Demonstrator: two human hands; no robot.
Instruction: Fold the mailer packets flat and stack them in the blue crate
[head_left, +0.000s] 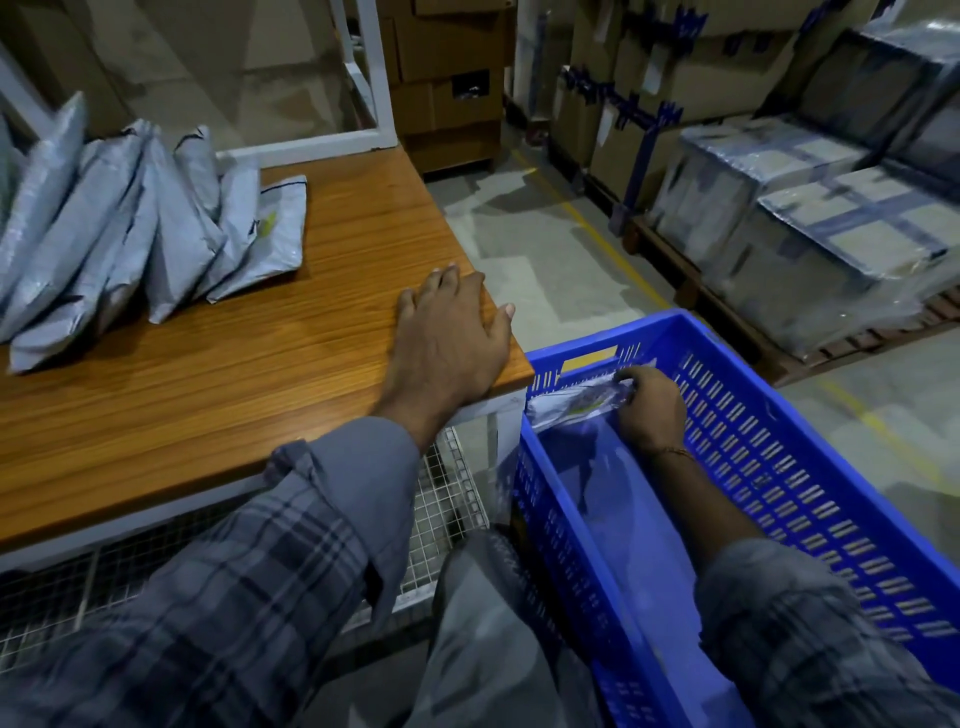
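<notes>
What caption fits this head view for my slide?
Right hand places a mailer packet in the blue crate; left hand rests on the table.

Grey mailer packets (119, 228) in a loose pile on the wooden surface (270, 364), far left; most stand on edge, leaning against each other, puffy, not flattened. One packet (270, 234) lies flatter at the pile's right end, yellow-green print on it. Blue crate (779, 467) sits low beside the surface's right corner, slotted walls, handle cutout at the far end. Inside at its far end, one packet in crate (576, 402), crumpled, tilted against the wall, gripped by the right hand (649, 410).
</notes>
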